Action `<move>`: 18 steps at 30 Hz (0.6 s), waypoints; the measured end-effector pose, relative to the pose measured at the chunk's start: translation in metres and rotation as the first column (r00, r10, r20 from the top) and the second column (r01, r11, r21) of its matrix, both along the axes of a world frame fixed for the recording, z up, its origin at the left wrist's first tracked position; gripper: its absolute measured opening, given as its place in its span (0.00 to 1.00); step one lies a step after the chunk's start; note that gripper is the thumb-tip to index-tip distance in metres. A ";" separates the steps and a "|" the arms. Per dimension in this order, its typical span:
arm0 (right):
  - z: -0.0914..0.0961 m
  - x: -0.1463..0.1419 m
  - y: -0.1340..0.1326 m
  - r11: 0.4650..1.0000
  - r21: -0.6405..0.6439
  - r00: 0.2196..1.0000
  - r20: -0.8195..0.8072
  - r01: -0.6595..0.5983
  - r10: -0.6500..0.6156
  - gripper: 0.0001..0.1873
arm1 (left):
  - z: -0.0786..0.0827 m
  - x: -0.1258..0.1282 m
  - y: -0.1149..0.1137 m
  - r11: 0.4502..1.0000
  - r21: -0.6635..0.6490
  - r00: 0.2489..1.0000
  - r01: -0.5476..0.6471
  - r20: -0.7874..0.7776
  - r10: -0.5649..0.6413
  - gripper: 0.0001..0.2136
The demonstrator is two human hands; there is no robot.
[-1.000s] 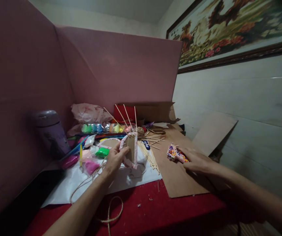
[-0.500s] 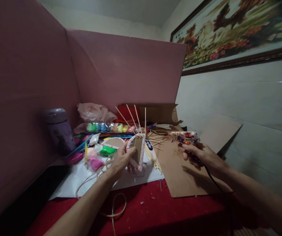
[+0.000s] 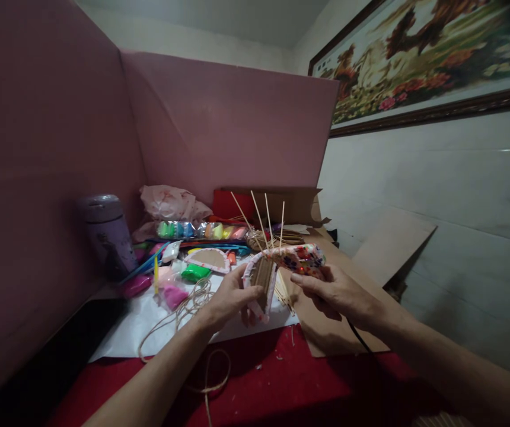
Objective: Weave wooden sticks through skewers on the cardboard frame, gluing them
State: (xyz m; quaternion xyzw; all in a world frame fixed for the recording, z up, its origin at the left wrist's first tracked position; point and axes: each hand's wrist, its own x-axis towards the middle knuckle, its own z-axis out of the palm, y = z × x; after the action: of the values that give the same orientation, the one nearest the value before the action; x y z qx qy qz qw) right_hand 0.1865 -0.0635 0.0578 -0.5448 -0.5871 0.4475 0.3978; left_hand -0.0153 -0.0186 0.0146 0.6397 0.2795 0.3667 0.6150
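Observation:
My left hand (image 3: 227, 296) is closed around a small heart-shaped cardboard piece (image 3: 261, 281) with a pink patterned rim, held on edge. Several thin wooden skewers (image 3: 261, 222) stick up from its top. My right hand (image 3: 335, 292) grips a glue gun (image 3: 300, 259) covered in a flower pattern, its nozzle pointing left and touching the top of the cardboard piece. A black cord (image 3: 358, 338) trails from the gun under my right wrist. Both hands hover just above the table's front part.
A purple bottle (image 3: 106, 234) stands at the left by the pink partition (image 3: 219, 124). Packets of coloured clay (image 3: 201, 230), a second cardboard piece (image 3: 208, 260), loose skewers (image 3: 284, 290) and twine (image 3: 179, 311) lie on white paper (image 3: 148, 326). Brown cardboard sheets (image 3: 326, 332) lie at right.
My right hand picked the glue gun up from the brown cardboard and carried it left to the top of the cardboard piece. My left hand shifted slightly right with the piece.

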 end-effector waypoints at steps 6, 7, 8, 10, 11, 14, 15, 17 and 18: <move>0.000 0.001 0.009 0.999 0.038 1.000 0.027 0.014 -0.015 0.20 | 0.004 0.003 -0.002 0.999 -0.009 0.999 -0.033 0.014 0.034 0.23; 0.000 0.001 0.010 0.999 0.038 0.999 0.036 0.012 -0.014 0.20 | 0.004 0.003 -0.002 0.999 -0.008 0.999 -0.035 0.017 0.036 0.24; 0.000 0.001 0.010 0.999 0.041 0.999 0.041 0.013 -0.015 0.20 | 0.004 0.003 -0.002 0.999 -0.007 0.999 -0.033 0.019 0.033 0.24; 0.000 0.001 0.011 0.999 0.052 0.999 0.044 0.015 -0.017 0.19 | 0.004 0.003 -0.002 1.000 -0.006 0.999 -0.024 0.023 0.024 0.26; 0.000 0.001 0.011 0.998 0.056 0.999 0.047 0.010 -0.012 0.19 | 0.003 0.003 -0.002 1.000 -0.006 1.000 -0.018 0.023 0.018 0.26; 0.001 0.000 0.011 0.999 0.031 0.997 0.075 -0.016 0.013 0.21 | 0.002 0.003 0.000 1.000 -0.005 1.000 -0.007 0.022 0.007 0.27; 0.001 -0.001 0.011 1.000 0.013 0.996 0.088 -0.023 0.022 0.22 | 0.001 0.002 0.000 1.000 -0.004 1.000 -0.001 0.024 0.001 0.27; 0.003 -0.002 0.011 0.999 -0.014 0.994 0.103 -0.034 0.035 0.23 | 0.000 0.002 0.002 1.000 -0.002 1.000 0.008 0.028 -0.008 0.26; 0.003 -0.003 0.011 0.999 -0.019 0.994 0.106 -0.039 0.041 0.23 | -0.001 0.002 0.002 1.000 -0.003 1.000 0.014 0.027 -0.014 0.26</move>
State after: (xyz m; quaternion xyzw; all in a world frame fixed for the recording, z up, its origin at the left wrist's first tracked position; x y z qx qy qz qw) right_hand 0.1839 -0.0526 0.0613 -0.5592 -0.6145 0.4306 0.3524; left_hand -0.0134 -0.0163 0.0140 0.6357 0.2671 0.3704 0.6224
